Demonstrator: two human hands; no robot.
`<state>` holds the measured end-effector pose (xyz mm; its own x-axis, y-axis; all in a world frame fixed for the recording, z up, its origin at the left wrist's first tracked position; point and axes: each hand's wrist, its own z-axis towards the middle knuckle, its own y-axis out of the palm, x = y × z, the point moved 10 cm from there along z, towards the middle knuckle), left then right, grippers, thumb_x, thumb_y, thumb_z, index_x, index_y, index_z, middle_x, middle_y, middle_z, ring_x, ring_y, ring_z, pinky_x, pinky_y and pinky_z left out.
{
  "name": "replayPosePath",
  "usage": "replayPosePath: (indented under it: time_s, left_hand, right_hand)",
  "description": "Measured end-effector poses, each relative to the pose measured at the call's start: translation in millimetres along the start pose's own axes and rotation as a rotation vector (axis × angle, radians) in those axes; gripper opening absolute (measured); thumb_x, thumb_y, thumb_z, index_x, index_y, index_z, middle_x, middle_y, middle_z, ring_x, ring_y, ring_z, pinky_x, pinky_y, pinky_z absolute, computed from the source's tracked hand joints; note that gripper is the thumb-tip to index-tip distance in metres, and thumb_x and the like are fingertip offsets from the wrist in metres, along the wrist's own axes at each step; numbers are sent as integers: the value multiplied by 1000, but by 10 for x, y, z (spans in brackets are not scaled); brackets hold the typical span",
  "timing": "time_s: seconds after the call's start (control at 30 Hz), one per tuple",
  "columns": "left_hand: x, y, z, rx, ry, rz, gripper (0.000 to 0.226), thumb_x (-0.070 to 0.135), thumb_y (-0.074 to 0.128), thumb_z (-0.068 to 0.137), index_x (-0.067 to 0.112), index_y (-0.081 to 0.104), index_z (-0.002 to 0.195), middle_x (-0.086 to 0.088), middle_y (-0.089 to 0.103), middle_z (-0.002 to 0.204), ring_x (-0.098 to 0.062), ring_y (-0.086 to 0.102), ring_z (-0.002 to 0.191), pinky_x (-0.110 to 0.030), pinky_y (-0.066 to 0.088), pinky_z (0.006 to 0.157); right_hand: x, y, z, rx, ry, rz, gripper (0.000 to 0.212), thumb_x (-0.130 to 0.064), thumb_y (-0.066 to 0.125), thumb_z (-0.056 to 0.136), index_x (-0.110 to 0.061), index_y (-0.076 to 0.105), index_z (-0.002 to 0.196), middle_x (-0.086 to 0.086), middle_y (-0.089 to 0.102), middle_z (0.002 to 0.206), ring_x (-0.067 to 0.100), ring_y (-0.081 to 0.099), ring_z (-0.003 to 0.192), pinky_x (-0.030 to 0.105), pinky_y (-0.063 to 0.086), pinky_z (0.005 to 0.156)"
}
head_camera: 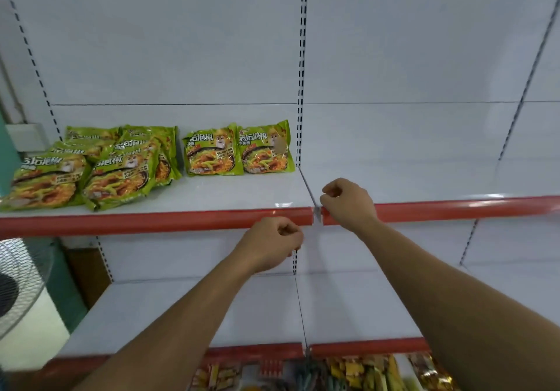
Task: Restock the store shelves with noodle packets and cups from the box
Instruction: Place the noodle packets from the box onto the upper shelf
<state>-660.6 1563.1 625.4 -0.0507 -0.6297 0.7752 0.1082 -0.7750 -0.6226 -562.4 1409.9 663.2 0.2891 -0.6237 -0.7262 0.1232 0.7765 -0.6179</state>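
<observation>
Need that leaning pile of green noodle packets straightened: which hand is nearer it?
Left. The left hand hangs below the red rail, right of the pile; the right hand is farther right, at the shelf seam.

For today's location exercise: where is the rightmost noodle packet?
In the head view, the rightmost packet stands at the back of the upper shelf, left of centre, between another upright packet and the slotted post.

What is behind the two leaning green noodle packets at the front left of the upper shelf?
More green packets of the same kind, overlapping in rows toward the white back panel. The front packets cover their lower parts, so the count is unclear.
</observation>
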Motion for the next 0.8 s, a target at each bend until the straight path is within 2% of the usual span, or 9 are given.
replayPosePath:
  time_s: [0.07, 0.17, 0.27, 0.4, 0.5, 0.57, 0.63, 0.73, 0.8]
  left_hand:
    - [-128, 269, -128, -54, -40, 22, 11, 32, 59, 92, 26, 68, 91, 9, 72, 90, -11, 69, 86, -28, 52, 73]
    - [-380, 699, -260, -151, -105, 76, 12, 34, 58, 94, 26, 67, 93, 8, 71, 97, -15, 67, 93, -34, 54, 86]
    - [-736, 1122, -351, -239, -180, 153, 10, 35, 58, 93, 28, 66, 94, 10, 69, 98, -12, 65, 92, -36, 54, 89]
    - [-1255, 1664, -479, -355, -247, 219, 8, 36, 59, 90, 31, 65, 89, 15, 66, 89, -3, 61, 83, -27, 51, 75]
    - [-1751, 2075, -646, -480, -350, 243, 15, 34, 57, 88, 23, 67, 83, 0, 73, 87, -14, 65, 75, -31, 50, 69]
    - [-2064, 2345, -789, -558, -388, 255, 15, 30, 55, 88, 22, 59, 76, -9, 64, 80, -18, 54, 68, -30, 39, 63]
    - [-2342, 2595, -979, -634, -430, 244, 19, 30, 56, 90, 20, 56, 74, -7, 60, 79, -18, 51, 70, -31, 37, 66]
    - [-2751, 2901, -1299, -755, -510, 255, 26, 30, 52, 95, 24, 51, 70, 0, 54, 71, -20, 50, 67, -30, 39, 66]
    - [-3054, 3086, -1467, -807, -573, 263, 28, 28, 51, 94, 21, 45, 67, -2, 47, 66, -22, 45, 62, -31, 34, 62]
  right_hand:
    - [140, -70, -174, 1, 6, 11, 21, -23, 59, 88, -23, 64, 108, -7, 65, 98, 15, 61, 87, 31, 51, 76]
    - [415, -141, -406, 10, 23, 3, 18, -23, 59, 88, -22, 65, 105, -10, 63, 90, 14, 59, 87, 26, 43, 73]
    - [781, -141, -593, 9, 89, -3, 19, -24, 60, 88, -23, 65, 107, -10, 63, 93, 16, 59, 90, 26, 44, 76]
    - [1335, 51, -815, -44, 190, -22, 23, -26, 59, 90, -23, 64, 112, -9, 65, 99, 16, 60, 89, 28, 47, 74]
    - [1811, 307, -1046, -94, 310, -41, 26, -27, 58, 91, -24, 63, 115, -6, 66, 106, 19, 61, 90, 30, 50, 77]
    - [2148, 522, -1240, -142, 395, -54, 27, -26, 58, 90, -24, 63, 116, -4, 66, 108, 22, 63, 92, 33, 52, 80]
    - [2487, 753, -1472, -193, 470, -82, 25, -27, 58, 90, -24, 63, 114, -2, 67, 107, 22, 64, 91, 37, 56, 81]
    - [2982, 1102, -1876, -261, 570, -116, 19, -30, 58, 91, -23, 61, 109, -4, 65, 97, 17, 61, 81, 30, 52, 65]
    - [3307, 1336, -2174, -306, 656, -111, 23, -30, 58, 92, -22, 62, 113, -4, 64, 99, 19, 61, 85, 31, 50, 69]
